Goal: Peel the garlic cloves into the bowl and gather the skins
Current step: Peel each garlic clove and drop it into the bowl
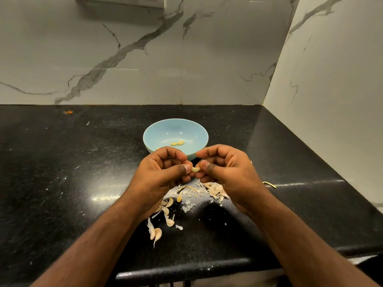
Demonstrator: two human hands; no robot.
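A: How are the hands positioned?

B: 1 garlic clove (195,169) is pinched between the thumb and fingers of the left hand (165,172) and the right hand (226,172), both held together just in front of the bowl (159,129).

A: Where are the remaining items located?

B: 2 peeled cloves (177,143) are contained in the bowl, mid-surface. Unpeeled cloves (155,233) and skins (213,189) are scattered beneath the hands, toward the surface's (62,162) front edge.
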